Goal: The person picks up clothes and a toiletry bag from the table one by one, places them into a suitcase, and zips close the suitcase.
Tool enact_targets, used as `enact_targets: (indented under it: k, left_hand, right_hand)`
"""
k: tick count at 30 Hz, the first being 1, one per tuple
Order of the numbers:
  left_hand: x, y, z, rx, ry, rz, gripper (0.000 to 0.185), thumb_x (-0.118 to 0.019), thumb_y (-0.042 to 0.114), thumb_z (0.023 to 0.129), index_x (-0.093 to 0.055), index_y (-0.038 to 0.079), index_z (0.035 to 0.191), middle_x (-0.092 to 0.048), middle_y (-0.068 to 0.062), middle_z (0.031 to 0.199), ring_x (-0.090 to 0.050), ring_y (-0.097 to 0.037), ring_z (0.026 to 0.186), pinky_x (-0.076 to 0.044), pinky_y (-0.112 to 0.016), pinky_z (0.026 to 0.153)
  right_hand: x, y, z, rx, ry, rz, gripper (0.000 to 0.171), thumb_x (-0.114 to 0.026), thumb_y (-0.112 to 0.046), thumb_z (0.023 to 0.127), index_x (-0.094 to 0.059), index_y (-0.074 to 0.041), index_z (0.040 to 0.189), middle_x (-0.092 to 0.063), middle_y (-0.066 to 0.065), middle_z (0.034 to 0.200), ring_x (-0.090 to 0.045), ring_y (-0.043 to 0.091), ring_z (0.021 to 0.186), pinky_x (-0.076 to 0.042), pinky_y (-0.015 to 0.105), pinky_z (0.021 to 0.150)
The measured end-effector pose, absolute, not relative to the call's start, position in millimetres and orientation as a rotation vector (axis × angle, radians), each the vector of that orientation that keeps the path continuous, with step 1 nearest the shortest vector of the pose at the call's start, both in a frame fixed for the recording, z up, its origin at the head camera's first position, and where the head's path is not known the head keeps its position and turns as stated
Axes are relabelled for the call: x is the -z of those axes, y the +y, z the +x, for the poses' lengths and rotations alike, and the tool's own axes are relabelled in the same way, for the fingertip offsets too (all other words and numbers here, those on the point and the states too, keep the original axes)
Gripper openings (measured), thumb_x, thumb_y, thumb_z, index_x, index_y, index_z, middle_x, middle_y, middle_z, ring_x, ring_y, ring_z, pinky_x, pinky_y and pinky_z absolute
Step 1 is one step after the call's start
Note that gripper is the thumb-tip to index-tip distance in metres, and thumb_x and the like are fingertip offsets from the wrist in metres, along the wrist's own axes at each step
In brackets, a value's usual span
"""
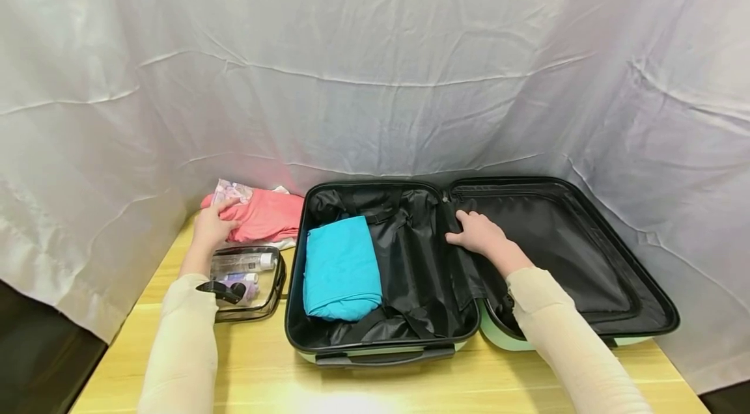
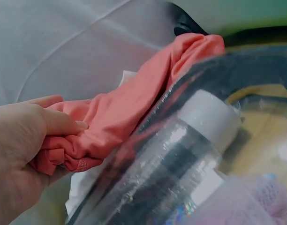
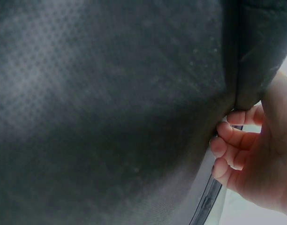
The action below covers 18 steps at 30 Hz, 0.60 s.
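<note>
Head view shows a person at a yellow wooden table [image 1: 410, 381], with an open black-lined hard suitcase with pale green shell [image 1: 404, 336] lying flat on it. The left hand [image 1: 212, 226] reaches to the folded salmon-pink cloth garment [image 1: 266, 213] at the far left of the table, just beside the suitcase. In the left wrist view the thumb and fingers [image 2: 64, 124] pinch a bunched edge of this garment [image 2: 129, 112] — the grip is narrow and closed on the cloth. Near the same forearm stands a clear plastic toiletry pouch with black trim [image 1: 275, 280], with small white-capped bottles [image 1: 266, 262] inside.

The right hand [image 1: 482, 235] rests on the black fabric divider [image 1: 463, 271] in the middle of the suitcase — the right wrist view shows its fingers [image 3: 230, 138] curled over the divider's edge. A folded turquoise garment [image 1: 341, 269] lies in the left half.
</note>
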State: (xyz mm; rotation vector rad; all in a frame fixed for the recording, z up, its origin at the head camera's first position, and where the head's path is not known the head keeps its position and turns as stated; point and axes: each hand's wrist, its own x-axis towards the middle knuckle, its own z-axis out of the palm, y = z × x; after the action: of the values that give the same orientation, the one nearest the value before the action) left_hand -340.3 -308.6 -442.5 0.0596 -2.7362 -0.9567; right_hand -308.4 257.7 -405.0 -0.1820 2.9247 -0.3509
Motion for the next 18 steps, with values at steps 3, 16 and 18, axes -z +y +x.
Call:
enact_targets:
  k: [3,16,18]
  left_hand:
    - [437,-306,-339,0.933,-2.733,0.068,0.059,-0.070,0.009,0.083,-0.054,0.009,0.139,-0.050,-0.036,0.134,-0.053,-0.042,0.099,-0.040,-0.033,0.066]
    - [430,-302,-338,0.946,-2.698,0.096,0.056,-0.070,0.010,0.085,-0.055,0.013,0.139,-0.051,-0.030,0.137,-0.054,-0.044,0.102,-0.042,-0.038,0.072]
    - [430,-302,-339,0.956,-2.692,0.096,0.056,-0.070,0.010,0.085,-0.056,0.013,0.138,-0.052,-0.030,0.137,-0.054,-0.044,0.102,-0.044,-0.043,0.076]
  right_hand:
    - [405,257,-309,0.345,2.926,-0.189,0.075,-0.055,-0.045,0.094,-0.032,-0.002,0.150,-0.035,0.033,0.149,-0.038,0.051,0.133,-0.040,0.065,0.098]
    - [406,257,-309,0.343,2.934,-0.185,0.073,-0.055,-0.044,0.095,-0.032,-0.002,0.150,-0.036,0.032,0.148,-0.040,0.050,0.133,-0.040,0.064,0.099]
    - [406,257,-309,0.338,2.933,-0.189,0.073,-0.055,-0.044,0.095,-0.032,-0.002,0.150,-0.036,0.033,0.148,-0.039,0.050,0.133,-0.040,0.064,0.099]
